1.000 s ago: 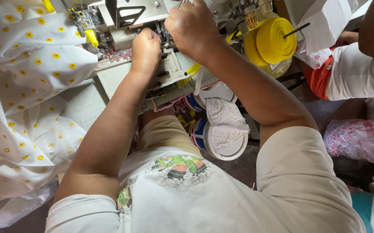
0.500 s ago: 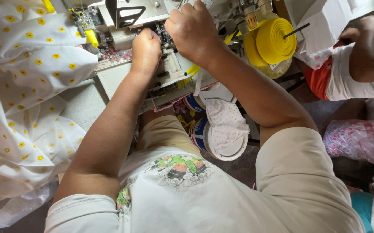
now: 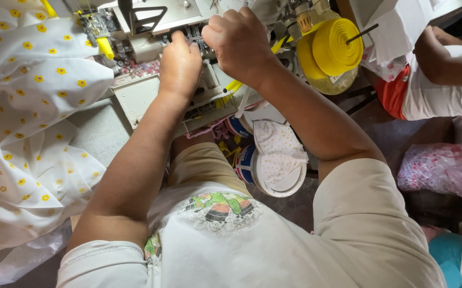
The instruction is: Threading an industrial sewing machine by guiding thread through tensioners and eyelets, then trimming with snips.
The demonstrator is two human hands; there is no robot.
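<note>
Both of my hands work at the front of a grey-white sewing machine [image 3: 145, 90]. My left hand [image 3: 179, 65] is curled, fingers down against the machine's threading parts. My right hand [image 3: 239, 44] is a fist just to the right, knuckles up; whatever it pinches is hidden under the fingers. A large yellow spool [image 3: 336, 48] of tape stands right of my right wrist. White cloth with yellow flowers [image 3: 25, 112] is heaped on the left of the machine table.
A white bucket [image 3: 281, 184] holding pale dotted cloth sits on the floor under the table, by my knee. Another person in a white top [image 3: 444, 85] sits at the right. Pink patterned fabric [image 3: 439, 170] lies at the right.
My hands stay almost still at the machine. The other person's arm at the right has shifted down and inward.
</note>
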